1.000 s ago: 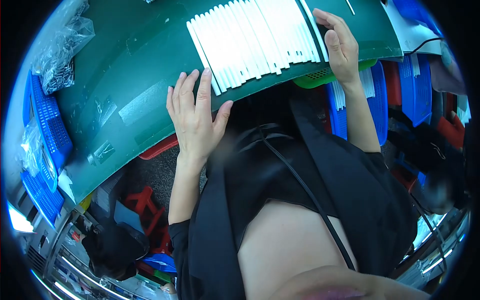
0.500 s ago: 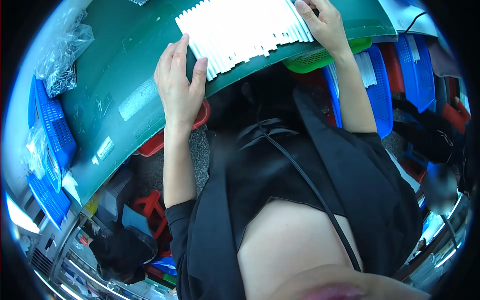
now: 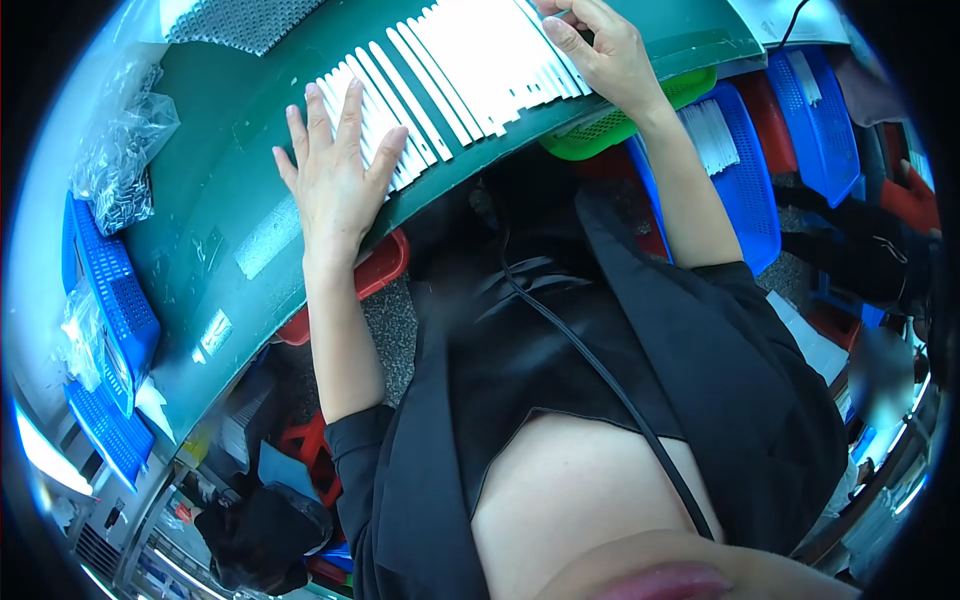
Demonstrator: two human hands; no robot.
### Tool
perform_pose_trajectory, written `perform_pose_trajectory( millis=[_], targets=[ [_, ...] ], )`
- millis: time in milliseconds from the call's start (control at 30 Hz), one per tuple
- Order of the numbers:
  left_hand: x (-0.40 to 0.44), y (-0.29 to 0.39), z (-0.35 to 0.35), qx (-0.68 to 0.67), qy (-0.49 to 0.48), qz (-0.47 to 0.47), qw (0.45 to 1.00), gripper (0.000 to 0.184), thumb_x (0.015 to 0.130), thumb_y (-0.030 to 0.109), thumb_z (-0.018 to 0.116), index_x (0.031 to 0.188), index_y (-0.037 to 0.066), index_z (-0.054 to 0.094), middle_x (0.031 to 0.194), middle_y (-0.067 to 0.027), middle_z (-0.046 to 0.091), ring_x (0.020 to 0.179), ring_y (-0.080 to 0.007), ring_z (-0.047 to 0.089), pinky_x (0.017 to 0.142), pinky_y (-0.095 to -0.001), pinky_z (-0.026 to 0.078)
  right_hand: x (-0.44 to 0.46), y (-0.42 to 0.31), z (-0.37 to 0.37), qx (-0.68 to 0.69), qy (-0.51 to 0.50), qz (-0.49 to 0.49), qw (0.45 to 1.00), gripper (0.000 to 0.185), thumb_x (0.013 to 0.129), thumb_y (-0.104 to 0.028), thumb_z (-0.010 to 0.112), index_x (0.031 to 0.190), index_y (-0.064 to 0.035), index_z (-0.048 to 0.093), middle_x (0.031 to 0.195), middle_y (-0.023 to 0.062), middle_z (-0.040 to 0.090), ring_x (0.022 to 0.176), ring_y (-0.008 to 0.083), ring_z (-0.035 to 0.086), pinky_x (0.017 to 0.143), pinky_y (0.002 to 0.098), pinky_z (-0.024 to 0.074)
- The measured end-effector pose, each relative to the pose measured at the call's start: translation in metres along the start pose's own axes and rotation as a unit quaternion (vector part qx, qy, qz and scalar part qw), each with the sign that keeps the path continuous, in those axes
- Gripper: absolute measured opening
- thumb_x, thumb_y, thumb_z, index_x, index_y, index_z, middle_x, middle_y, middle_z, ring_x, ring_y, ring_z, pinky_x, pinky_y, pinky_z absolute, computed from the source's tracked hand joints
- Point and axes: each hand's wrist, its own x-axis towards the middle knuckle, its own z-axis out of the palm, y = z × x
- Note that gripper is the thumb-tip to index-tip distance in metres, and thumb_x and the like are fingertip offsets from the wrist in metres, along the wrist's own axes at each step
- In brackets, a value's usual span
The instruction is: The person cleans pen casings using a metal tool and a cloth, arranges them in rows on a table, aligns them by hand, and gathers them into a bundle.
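Find white sticks (image 3: pixel 480 60) laid in a row at twelve o'clock on the green tabletop (image 3: pixel 215 165), with ragged near ends lying close to the six o'clock edge. Could easily lose a few over that edge through a careless drag toward six o'clock, down by the green basket (image 3: pixel 590 138) at one o'clock or the red bin (image 3: pixel 385 268) at ten. Could also finish with sticks crossed or riding up on one another, from too much sideways push by the left hand (image 3: pixel 338 190) at about half past ten: fingers spread wide, thumb well apart, nothing clamped in that grip, tips on or just over the outermost sticks. Might knock the opposite end askew too, from uneven pressure by the right hand (image 3: pixel 605 60) at one o'clock: thumb against or right beside the last sticks, fingers curled; cannot tell whether clamped on a stick or empty. Might miss a doubled stick in the middle, because of glare washing out the seams. Compared with half a second ago, no longer packed solid: now loosened at eleven o'clock, with green strips between several sticks and a separate bunch under and beside the left hand. Also shows more of the grey patterned pile (image 3: pixel 240 20) at eleven o'clock, in a slightly shifted view.
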Motion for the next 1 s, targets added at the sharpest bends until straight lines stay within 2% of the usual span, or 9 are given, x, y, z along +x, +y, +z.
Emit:
perform_pose_trajectory(
  millis=[33, 267, 333, 567, 667, 733, 800, 867, 1000],
  targets=[
    [-0.006, -0.01, -0.001, -0.023, 0.008, 0.0, 1.0, 0.075, 0.098, 0.071, 0.047, 0.159, 0.027, 0.043, 0.168, -0.0207, 0.028, 0.157, -0.0427, 0.016, 0.122, -0.0672, 0.01, 0.0, -0.001, 0.0, 0.003, -0.003, 0.007, 1.0, 0.027, 0.099, -0.02, 0.066, 0.117, 0.0004, 0.067, 0.099, 0.0122, 0.066, 0.084, 0.0216, 0.065, 0.075, 0.0322, 0.052],
    [-0.048, -0.062, -0.011, -0.022, 0.001, -0.09, 0.996, 0.061, 0.106, 0.059, 0.04, 0.159, 0.03, 0.041, 0.168, -0.0175, 0.03, 0.157, -0.0405, 0.02, 0.123, -0.0648, 0.011, 0.001, -0.005, 0.002, 0.036, -0.009, 0.036, 0.999, 0.027, 0.102, -0.02, 0.062, 0.116, 0.0016, 0.068, 0.099, 0.0112, 0.067, 0.087, 0.0191, 0.065, 0.079, 0.0307, 0.0516],
    [-0.055, -0.069, -0.012, -0.005, 0.019, -0.095, 0.995, 0.058, 0.107, 0.057, 0.038, 0.158, 0.031, 0.043, 0.167, -0.0172, 0.033, 0.155, -0.0404, 0.025, 0.124, -0.0637, 0.012, -0.007, 0.025, 0.005, 0.012, -0.027, 0.028, 0.999, 0.035, 0.108, -0.027, 0.058, 0.132, -0.0034, 0.068, 0.12, 0.0077, 0.071, 0.109, 0.0157, 0.066, 0.096, 0.0277, 0.0498],
    [-0.059, -0.072, -0.008, 0.019, 0.04, -0.088, 0.995, 0.055, 0.11, 0.053, 0.031, 0.159, 0.032, 0.042, 0.167, -0.0144, 0.034, 0.157, -0.0358, 0.024, 0.124, -0.0606, 0.012, -0.005, 0.032, 0.007, 0.025, -0.022, 0.01, 0.999, 0.034, 0.108, -0.028, 0.058, 0.131, -0.0048, 0.069, 0.119, 0.0058, 0.072, 0.108, 0.0135, 0.065, 0.096, 0.0264, 0.0497],
    [-0.059, -0.072, -0.009, 0.003, 0.037, -0.09, 0.995, 0.057, 0.11, 0.054, 0.03, 0.159, 0.028, 0.042, 0.167, -0.015, 0.033, 0.157, -0.036, 0.024, 0.124, -0.0602, 0.012, -0.006, 0.03, 0.008, 0.052, -0.014, 0.042, 0.998, 0.035, 0.109, -0.028, 0.057, 0.131, -0.0046, 0.069, 0.119, 0.006, 0.072, 0.108, 0.0129, 0.065, 0.096, 0.026, 0.0497],
    [-0.055, -0.069, -0.009, -0.03, 0.058, -0.096, 0.993, 0.057, 0.109, 0.052, 0.036, 0.159, 0.025, 0.043, 0.166, -0.0166, 0.034, 0.156, -0.0372, 0.026, 0.124, -0.0616, 0.013, -0.006, 0.033, 0.011, 0.072, 0.004, 0.056, 0.996, 0.032, 0.109, -0.026, 0.058, 0.13, -0.004, 0.069, 0.113, 0.0054, 0.073, 0.105, 0.012, 0.066, 0.093, 0.0242, 0.0513],
    [-0.042, -0.053, -0.007, -0.055, 0.065, -0.076, 0.993, 0.057, 0.109, 0.051, 0.04, 0.158, 0.022, 0.044, 0.166, -0.0176, 0.034, 0.155, -0.038, 0.027, 0.124, -0.0623, 0.014, -0.008, 0.038, 0.009, 0.075, -0.017, 0.077, 0.994, 0.039, 0.108, -0.035, 0.057, 0.135, -0.0083, 0.067, 0.128, 0.0086, 0.069, 0.119, 0.019, 0.063, 0.105, 0.0348, 0.0477],
    [-0.022, -0.025, -0.01, -0.067, 0.066, -0.047, 0.994, 0.058, 0.109, 0.051, 0.041, 0.158, 0.021, 0.044, 0.166, -0.0181, 0.034, 0.155, -0.0384, 0.027, 0.123, -0.0624, 0.014, 0.001, -0.003, 0.007, 0.048, 0.021, 0.05, 0.997, 0.027, 0.103, -0.022, 0.061, 0.115, 0.0015, 0.068, 0.098, 0.0109, 0.068, 0.087, 0.0186, 0.065, 0.079, 0.0309, 0.0516],
    [0.024, 0.035, -0.003, -0.066, 0.075, 0.09, 0.991, 0.059, 0.105, 0.048, 0.052, 0.156, 0.019, 0.047, 0.164, -0.0161, 0.038, 0.154, -0.0361, 0.031, 0.123, -0.0624, 0.016, 0.001, -0.001, 0.003, 0.042, 0.034, 0.033, 0.998, 0.027, 0.103, -0.023, 0.061, 0.112, 0.0012, 0.069, 0.098, 0.012, 0.07, 0.088, 0.0212, 0.066, 0.079, 0.0318, 0.0522]
  ],
)
